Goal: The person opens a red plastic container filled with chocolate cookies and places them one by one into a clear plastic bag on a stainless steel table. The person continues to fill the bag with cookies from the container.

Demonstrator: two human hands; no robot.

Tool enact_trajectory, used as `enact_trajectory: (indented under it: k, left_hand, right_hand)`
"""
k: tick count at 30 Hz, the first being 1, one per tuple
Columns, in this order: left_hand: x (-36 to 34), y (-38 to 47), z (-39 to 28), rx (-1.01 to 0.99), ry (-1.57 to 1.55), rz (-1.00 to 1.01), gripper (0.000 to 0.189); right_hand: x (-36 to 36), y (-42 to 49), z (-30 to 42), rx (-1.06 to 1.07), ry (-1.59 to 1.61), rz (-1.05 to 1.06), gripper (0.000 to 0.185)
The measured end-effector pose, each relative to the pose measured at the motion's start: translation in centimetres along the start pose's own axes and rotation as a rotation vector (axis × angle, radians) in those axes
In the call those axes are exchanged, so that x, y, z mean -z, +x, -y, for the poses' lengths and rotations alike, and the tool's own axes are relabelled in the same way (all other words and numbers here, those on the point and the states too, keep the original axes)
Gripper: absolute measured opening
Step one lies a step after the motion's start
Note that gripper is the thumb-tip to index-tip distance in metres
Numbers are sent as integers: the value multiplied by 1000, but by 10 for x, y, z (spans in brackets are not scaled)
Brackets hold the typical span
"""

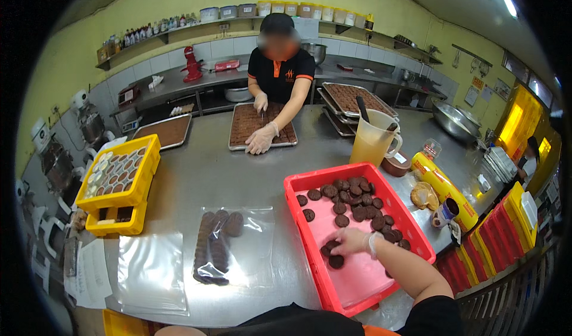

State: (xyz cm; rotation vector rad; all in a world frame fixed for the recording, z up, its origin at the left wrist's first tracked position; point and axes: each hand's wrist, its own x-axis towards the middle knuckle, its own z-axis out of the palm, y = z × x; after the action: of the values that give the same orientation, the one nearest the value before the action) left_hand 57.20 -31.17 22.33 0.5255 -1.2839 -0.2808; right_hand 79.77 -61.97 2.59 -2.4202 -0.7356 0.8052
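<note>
My right hand [353, 242], in a clear plastic glove, reaches into a red plastic crate [313, 264] with a pink bottom. Its fingers close on a few small dark chocolate cookies [328, 247]; the fingertips are partly hidden. One more cookie [336, 261] lies just below the hand. Many others are heaped in the crate's far half [353, 195]. Left of the crate, a clear plastic bag [257, 246] lies flat, with rows of stacked dark cookies [210, 246] inside. A second clear bag [152, 269] lies farther left and looks flat. My left hand is out of view.
Across the steel table [201, 170], a gloved co-worker [281, 67] cuts a tray of brownies [243, 123] with a knife. A pitcher of yellowish liquid [371, 137] stands behind the crate. Stacked yellow crates [147, 170] are at left, a yellow wrap roll [444, 190] at right.
</note>
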Motion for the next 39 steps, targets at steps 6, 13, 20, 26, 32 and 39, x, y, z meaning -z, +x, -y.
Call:
enact_trajectory:
  k: [6,13,20,26,32,39]
  left_hand:
    - [9,7,5,-20,1,-104,45]
    - [25,14,1,42,-6,-126,43]
    - [47,-10,-5,39,-153,-3,49]
    - [70,-69,-18,10,253,-247,29]
    - [45,-181,0,98,426,-1017,34]
    - [49,-283,67,734,107,-1417,28]
  right_hand:
    - [-1,13,4,10,-155,-118,47]
    - [22,85,2,-60,602,-372,53]
    - [36,104,12,-115,142,-222,58]
    - [43,143,-1,-6,594,-326,61]
    - [47,154,-8,-97,182,-281,64]
    - [32,126,20,-151,566,-448,52]
